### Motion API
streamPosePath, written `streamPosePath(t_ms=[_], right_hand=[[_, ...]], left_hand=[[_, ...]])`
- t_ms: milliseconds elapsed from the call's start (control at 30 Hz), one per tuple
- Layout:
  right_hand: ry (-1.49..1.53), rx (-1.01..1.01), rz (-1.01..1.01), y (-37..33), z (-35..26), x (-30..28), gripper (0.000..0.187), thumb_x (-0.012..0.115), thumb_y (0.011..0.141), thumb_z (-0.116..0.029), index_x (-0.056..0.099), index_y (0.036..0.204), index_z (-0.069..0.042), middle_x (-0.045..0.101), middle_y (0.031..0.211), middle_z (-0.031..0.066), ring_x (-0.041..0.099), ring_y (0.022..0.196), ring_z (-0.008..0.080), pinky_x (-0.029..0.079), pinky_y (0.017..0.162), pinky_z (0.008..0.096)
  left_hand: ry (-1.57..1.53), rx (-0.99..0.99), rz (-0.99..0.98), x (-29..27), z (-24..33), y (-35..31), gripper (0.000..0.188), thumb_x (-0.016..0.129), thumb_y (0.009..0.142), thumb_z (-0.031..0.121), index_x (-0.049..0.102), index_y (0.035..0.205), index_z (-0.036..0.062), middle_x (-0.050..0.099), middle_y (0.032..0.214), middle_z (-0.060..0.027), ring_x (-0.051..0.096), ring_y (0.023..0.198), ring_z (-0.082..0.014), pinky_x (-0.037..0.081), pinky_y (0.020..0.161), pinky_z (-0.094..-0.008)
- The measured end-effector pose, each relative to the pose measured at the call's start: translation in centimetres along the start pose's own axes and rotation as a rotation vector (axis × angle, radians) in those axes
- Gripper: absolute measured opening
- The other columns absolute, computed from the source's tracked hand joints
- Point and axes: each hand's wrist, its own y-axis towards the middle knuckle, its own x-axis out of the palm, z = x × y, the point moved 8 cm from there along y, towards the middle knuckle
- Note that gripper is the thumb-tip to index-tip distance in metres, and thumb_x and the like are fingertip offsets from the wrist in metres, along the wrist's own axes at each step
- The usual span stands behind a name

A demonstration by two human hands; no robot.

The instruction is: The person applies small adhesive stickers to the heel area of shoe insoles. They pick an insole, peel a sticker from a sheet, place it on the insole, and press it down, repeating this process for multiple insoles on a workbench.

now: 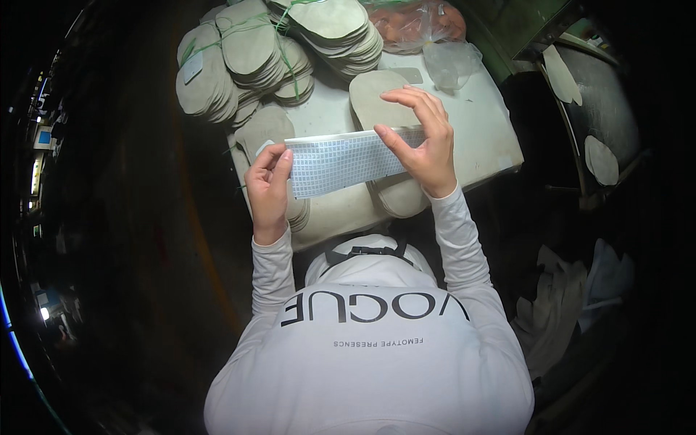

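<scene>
Pinching the left end of a grid-patterned sheet (344,165), the left hand (267,190) holds it above the desk (482,119). The right hand (431,152) curves open at the other end, its contact unclear, with grey rounded pieces (248,45) stacked beyond.

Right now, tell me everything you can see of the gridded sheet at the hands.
The gridded sheet is a long, thin, paper-like strip with rows of small bluish-grey cells and a plain pale band along its upper edge. It is held crosswise, looking fairly flat, in front of the whitish table. The left hand pinches its left end; the open right hand overlaps its right part, and whether it touches there is unclear.
</scene>
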Motion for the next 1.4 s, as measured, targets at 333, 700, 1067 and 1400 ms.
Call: streamPosePath(t_ms=[333,700,1067,1400], right_hand=[[0.627,0.649,-0.241,-7.2,4.3,1.4,0.056,0.068,0.085,0.003,0.049,0.137,-0.005,0.060,0.081,0.0008,0.059,0.068,0.0043,0.048,0.061,0.0170],[0.443,0.550,-0.156,-8.6,0.6,-0.6,0.057,0.071,0.084,0.000,0.051,0.137,-0.006,0.059,0.067,0.0006,0.056,0.062,0.0043,0.046,0.059,0.0190],[0.386,0.593,-0.098,-11.5,1.0,-1.8,0.053,0.071,0.086,-0.003,0.052,0.135,-0.005,0.063,0.067,0.0029,0.057,0.061,0.0039,0.047,0.057,0.0191],[-0.079,0.140,-0.027,-8.7,-1.9,-3.8,0.064,0.075,0.074,0.001,0.057,0.134,-0.011,0.070,0.092,0.0024,0.066,0.089,0.0194,0.052,0.077,0.0293]], left_hand=[[0.654,0.139,-0.025,-2.2,1.6,1.2,0.036,0.063,0.092,0.012,0.059,0.125,-0.0017,0.064,0.121,-0.0150,0.062,0.110,-0.0211,0.047,0.096,-0.0318],[0.456,-0.272,-0.810,9.6,-3.0,-0.2,0.030,0.075,0.084,0.016,0.067,0.107,-0.0017,0.071,0.087,-0.0063,0.066,0.080,-0.0111,0.051,0.074,-0.0254],[0.489,-0.358,-0.790,10.4,-3.7,-0.5,0.021,0.073,0.086,0.013,0.073,0.099,-0.0031,0.071,0.081,-0.0031,0.063,0.073,-0.0064,0.050,0.067,-0.0207],[0.637,-0.216,-0.847,11.0,-2.4,-0.2,0.017,0.071,0.086,0.013,0.075,0.092,-0.0023,0.071,0.073,-0.0059,0.063,0.065,-0.0075,0.051,0.062,-0.0217]])
